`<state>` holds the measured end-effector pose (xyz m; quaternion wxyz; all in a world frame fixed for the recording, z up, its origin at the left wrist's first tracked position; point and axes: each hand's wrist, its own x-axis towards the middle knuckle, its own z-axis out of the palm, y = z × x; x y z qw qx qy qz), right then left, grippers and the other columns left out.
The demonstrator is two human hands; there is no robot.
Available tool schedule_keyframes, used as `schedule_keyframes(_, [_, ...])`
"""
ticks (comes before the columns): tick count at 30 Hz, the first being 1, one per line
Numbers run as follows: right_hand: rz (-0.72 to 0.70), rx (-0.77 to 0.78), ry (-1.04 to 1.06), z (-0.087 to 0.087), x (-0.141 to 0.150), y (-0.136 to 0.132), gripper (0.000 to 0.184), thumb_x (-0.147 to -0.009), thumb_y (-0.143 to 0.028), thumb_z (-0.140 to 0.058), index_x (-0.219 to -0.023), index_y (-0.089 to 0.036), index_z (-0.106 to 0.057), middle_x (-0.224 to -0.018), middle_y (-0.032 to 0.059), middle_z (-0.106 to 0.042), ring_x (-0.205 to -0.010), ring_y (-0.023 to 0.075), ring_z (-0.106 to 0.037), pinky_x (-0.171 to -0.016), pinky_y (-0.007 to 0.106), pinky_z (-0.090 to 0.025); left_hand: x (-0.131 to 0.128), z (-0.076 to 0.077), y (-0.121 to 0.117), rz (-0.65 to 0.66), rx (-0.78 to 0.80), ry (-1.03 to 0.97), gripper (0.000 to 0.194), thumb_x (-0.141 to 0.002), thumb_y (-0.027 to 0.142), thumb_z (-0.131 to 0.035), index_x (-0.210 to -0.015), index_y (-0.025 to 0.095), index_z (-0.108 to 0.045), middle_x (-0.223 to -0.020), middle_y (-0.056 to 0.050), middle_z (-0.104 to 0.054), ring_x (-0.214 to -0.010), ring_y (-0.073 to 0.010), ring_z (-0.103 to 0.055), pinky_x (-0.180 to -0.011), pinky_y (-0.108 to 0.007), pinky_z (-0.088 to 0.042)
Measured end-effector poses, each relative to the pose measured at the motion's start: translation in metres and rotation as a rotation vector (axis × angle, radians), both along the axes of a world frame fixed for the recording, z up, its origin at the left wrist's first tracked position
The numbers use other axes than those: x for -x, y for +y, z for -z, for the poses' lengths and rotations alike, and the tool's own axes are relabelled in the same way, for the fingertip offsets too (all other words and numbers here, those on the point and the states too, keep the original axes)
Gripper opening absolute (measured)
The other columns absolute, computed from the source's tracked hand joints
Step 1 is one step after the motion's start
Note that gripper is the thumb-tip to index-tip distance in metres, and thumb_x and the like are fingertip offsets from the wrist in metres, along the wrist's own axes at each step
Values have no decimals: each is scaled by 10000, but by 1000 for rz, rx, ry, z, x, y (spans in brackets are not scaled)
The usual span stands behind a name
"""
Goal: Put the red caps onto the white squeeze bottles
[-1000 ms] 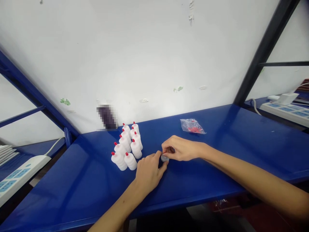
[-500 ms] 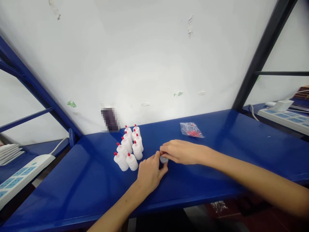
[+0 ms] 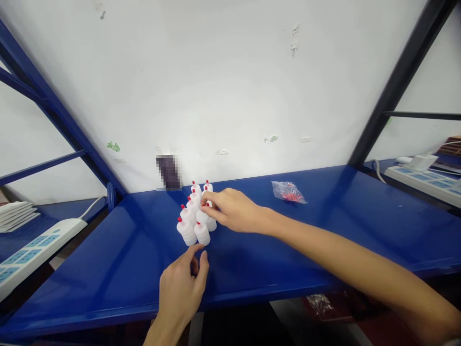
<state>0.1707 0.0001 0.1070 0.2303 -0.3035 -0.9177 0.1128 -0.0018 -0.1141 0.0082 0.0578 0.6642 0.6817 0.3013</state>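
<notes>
Several white plastic squeeze bottles with red tip caps stand upright in a cluster on the blue table (image 3: 273,259); the front left one (image 3: 186,232) shows fully. My right hand (image 3: 234,209) is over the right side of the cluster, its fingers pinched at the red cap of a bottle (image 3: 202,217). That bottle overlaps its neighbours, so I cannot tell whether its base touches the table. My left hand (image 3: 183,278) is near the front bottle (image 3: 202,234), thumb and forefinger apart, with nothing between them.
A clear plastic bag (image 3: 288,192) holding small red pieces lies toward the back right. A blurred dark object (image 3: 168,172) leans on the wall behind the bottles. Power strips sit on the left (image 3: 39,250) and right (image 3: 425,180), beyond the blue and black frame posts.
My right hand has carried a bottle leftward from the middle of the table to the cluster. My left hand has let go of it and drawn back left, toward the front edge.
</notes>
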Motion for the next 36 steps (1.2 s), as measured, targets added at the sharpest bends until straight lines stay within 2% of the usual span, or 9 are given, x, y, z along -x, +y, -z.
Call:
schedule_keyframes(5, [-27, -17, -97, 2, 21, 1, 195, -987, -321, -446, -996, -188, -589, -664, 2, -571, -577, 129, -463, -551, 262, -225, 0, 3, -3, -69, 62, 80, 338, -949, 429, -405, -862, 237, -669, -579, 9, -599, -550, -181, -586, -546, -274, -323])
schedule_keyframes(10, [-39, 27, -91, 7, 20, -1, 240, -975, -365, -478, -1070, -178, -594, -673, 4, -586, -596, 133, -479, -561, 254, -235, -1, -2, -1, -122, 129, 58, 346, -954, 441, -391, -847, 236, -648, -583, 8, -600, -579, -200, -595, -549, -277, -304])
schedule_keyframes(13, [-9, 49, 23, 6, 7, 0, 248, -983, -334, -467, -1105, -172, -610, -665, -8, -603, -574, 114, -478, -571, 246, -262, 0, -4, 1, -164, 157, 13, 346, -952, 459, -392, -965, 228, -649, -572, 15, -597, -584, -209, -606, -557, -278, -318])
schedule_keyframes(17, [21, 83, 102, 17, -17, 8, 235, -976, -281, -471, -951, -162, -672, -632, -24, -598, -536, 87, -471, -575, 230, -306, -1, -3, 2, -169, 173, 36, 405, -957, 437, -389, -1213, 207, -604, -640, -1, -650, -653, -234, -646, -587, -286, -344])
schedule_keyframes(20, [72, 195, 69, 35, -28, 8, 166, -852, -316, -662, -879, -154, -687, -611, -33, -602, -525, 88, -505, -568, 219, -336, -3, -3, 2, -164, 204, 124, 452, -969, 422, -358, -1314, 203, -551, -745, -35, -698, -693, -253, -662, -585, -292, -340])
schedule_keyframes(23, [128, 199, 92, 47, -29, -1, 264, -731, -363, -759, -872, -153, -683, -598, -38, -600, -515, 98, -514, -556, 221, -342, -5, -3, 2, -158, 222, 181, 477, -978, 418, -340, -1378, 206, -492, -791, -49, -714, -703, -259, -670, -579, -291, -336])
schedule_keyframes(25, [118, 156, 142, 48, -25, -9, 261, -777, -366, -701, -921, -151, -672, -610, -32, -605, -516, 104, -515, -559, 227, -343, -5, -4, 2, -141, 223, 205, 478, -985, 414, -333, -1395, 209, -469, -768, -43, -711, -690, -256, -671, -573, -288, -329])
schedule_keyframes(30, [1, 110, 113, 39, -1, -10, 370, -908, -312, -535, -1250, -173, -563, -704, 1, -644, -622, 149, -576, -616, 242, -358, -5, -4, 3, -117, 221, 240, 448, -990, 416, -345, -1374, 226, -477, -737, -29, -704, -675, -237, -679, -566, -271, -318])
schedule_keyframes(36, [-130, 234, -4, 43, 11, 0, 263, -924, -418, -521, -1022, -179, -566, -642, -16, -561, -555, 141, -497, -518, 232, -298, 0, -1, 1, -53, 173, 179, 344, -986, 383, -376, -1228, 264, -588, -726, -9, -678, -684, -222, -661, -591, -276, -351])
